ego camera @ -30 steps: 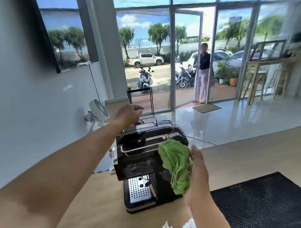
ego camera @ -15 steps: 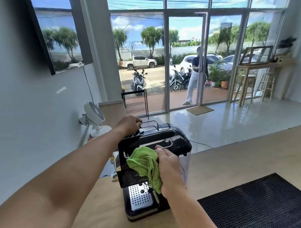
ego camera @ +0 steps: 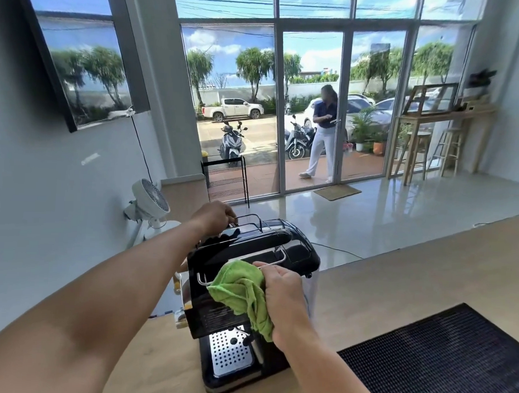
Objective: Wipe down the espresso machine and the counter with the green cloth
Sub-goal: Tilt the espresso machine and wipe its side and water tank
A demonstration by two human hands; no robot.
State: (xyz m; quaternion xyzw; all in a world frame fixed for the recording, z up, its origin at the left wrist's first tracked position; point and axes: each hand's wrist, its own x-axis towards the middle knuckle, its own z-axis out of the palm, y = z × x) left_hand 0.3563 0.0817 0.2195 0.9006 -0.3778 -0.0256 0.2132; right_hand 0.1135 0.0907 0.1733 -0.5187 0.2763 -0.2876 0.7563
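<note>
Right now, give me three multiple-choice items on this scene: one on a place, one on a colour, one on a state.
1. The black mat lies: A) on the counter, right of the espresso machine; B) atop the machine; C) by the door.
2. The cloth is: A) blue; B) green; C) white.
3. The left hand: A) hangs idle; B) grips the top rail; C) holds the cloth.
1A, it lies on the wood; 2B, green in the right hand; 3B, fingers curl round it.
</note>
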